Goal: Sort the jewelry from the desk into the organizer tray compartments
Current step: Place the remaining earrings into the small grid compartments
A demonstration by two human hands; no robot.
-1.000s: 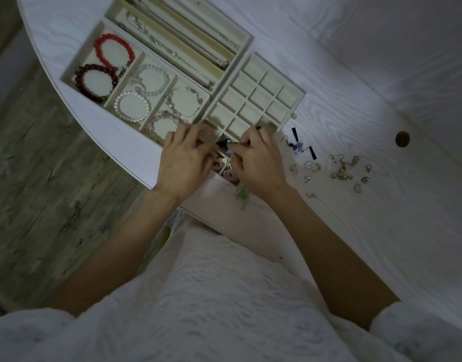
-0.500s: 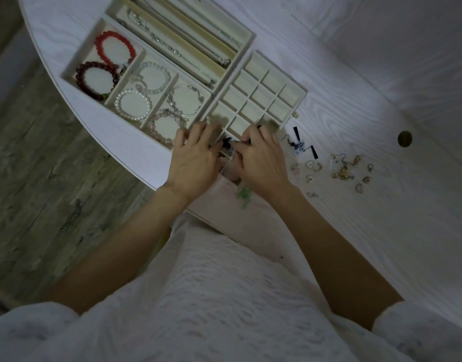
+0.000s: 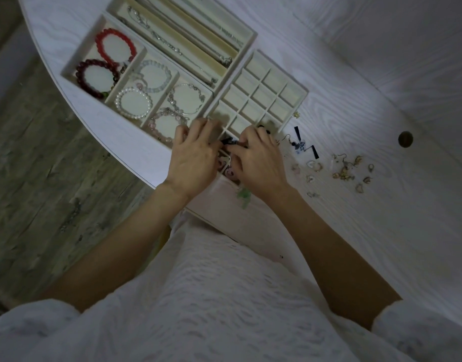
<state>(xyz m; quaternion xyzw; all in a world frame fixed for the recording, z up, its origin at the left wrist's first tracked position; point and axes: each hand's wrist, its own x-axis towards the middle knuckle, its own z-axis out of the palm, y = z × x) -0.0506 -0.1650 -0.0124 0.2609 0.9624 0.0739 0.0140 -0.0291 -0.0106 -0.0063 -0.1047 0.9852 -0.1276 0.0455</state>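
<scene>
Both hands meet over the near end of the grid tray (image 3: 290, 86), the cream organizer of small square cells; the left hand (image 3: 193, 163) lies with its fingers spread forward onto the near-left cells, and the right hand (image 3: 258, 163) sits just beside it, fingers bent down toward the same spot. Between the 2 sets of fingertips shows a small dark piece (image 3: 228, 142), probably an earring, low in or just above a near cell; it looks pinched, but I cannot tell which hand actually has it, nor how tightly either hand is closed, since the fingertips are hidden behind the knuckles and the light is dim.

The relation that matters: the jewelry left to sort, the loose earrings (image 3: 344, 169) and the black-and-blue drop earrings (image 3: 303, 146), lies on the desk (image 3: 381, 231) to the right of the hands, just beside the right hand and well apart from the left; the grid tray stretches away up and to the right, its far cells bare. So the right hand looks the natural one to fetch the next piece, with a short sideways reach; the left seems better placed to steady or settle what goes into the cells.

The bracelet tray (image 3: 75, 62) and the necklace tray (image 3: 250, 35) at upper left already hold their pieces.
</scene>
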